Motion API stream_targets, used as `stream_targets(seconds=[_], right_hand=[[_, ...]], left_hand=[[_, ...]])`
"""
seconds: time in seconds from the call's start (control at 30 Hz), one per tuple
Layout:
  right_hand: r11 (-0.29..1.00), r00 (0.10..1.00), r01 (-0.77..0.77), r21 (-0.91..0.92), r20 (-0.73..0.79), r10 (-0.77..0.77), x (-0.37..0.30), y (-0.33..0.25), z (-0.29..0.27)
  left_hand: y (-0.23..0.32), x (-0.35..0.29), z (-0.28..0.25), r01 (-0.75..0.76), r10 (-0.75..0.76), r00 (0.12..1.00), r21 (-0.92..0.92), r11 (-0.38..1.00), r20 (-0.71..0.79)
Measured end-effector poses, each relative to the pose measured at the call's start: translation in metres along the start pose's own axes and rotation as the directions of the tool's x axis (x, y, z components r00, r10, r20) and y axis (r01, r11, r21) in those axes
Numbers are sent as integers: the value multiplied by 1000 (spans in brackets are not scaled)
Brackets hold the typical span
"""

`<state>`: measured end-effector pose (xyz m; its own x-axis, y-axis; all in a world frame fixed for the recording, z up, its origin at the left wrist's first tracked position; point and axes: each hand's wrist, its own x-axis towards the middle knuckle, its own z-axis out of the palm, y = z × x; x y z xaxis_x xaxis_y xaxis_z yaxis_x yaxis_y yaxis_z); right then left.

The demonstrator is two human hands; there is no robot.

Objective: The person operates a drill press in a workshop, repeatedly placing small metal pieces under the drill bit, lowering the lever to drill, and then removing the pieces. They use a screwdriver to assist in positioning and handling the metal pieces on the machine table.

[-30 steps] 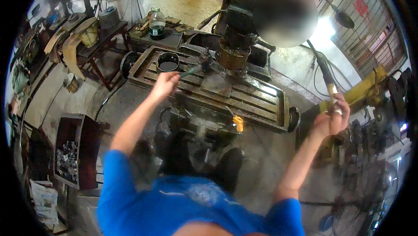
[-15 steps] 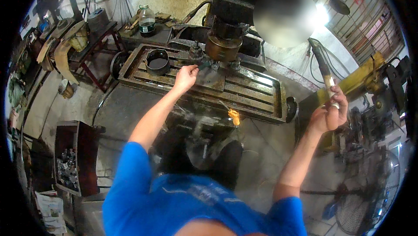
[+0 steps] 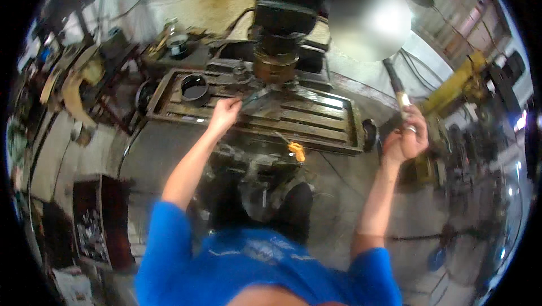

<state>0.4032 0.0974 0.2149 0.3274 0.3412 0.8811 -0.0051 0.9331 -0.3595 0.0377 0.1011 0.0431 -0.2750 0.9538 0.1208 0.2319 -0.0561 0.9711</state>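
My left hand [image 3: 225, 115] is closed, pinching a slim dark piece [image 3: 248, 101] whose kind blur hides. It is over the front of the slotted metal machine table [image 3: 316, 122], below and left of the machine's spindle head [image 3: 275, 66]. At the right, my right hand [image 3: 407, 136] is raised and wrapped around a rod-like handle [image 3: 402, 98], pale at the grip and dark farther up. The handle's upper end meets a blurred round patch. A round dark pot [image 3: 195, 89] with dark contents sits on the table's left part.
A yellow-handled tool [image 3: 296, 151] rests at the table's front edge. Behind the table's left end stands a bottle [image 3: 177, 40] with dark liquid. A box of metal pieces [image 3: 93, 232] is at the lower left. A yellow beam [image 3: 451, 88] lies to the right.
The whole view has shifted slightly and blurred. My right hand and the handle have moved left and a little closer to the machine table. My left hand keeps its pinch, slightly lower.
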Motion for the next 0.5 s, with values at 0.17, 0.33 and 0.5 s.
stream_targets(seconds=[0.17,0.33,0.5], right_hand=[[986,998,57,-156,-32,-62,-6,4,-3],[998,998,58,16,34,-58,-10,12,-5],[992,998,-19,124,56,12,-16,14,-8]], left_hand=[[7,-15,-11,-16,17,999,37,999,-30],[16,-23,-18,-3,0,999,86,996,43],[-13,-17,-21,-20,45,985,-145,989,167]])
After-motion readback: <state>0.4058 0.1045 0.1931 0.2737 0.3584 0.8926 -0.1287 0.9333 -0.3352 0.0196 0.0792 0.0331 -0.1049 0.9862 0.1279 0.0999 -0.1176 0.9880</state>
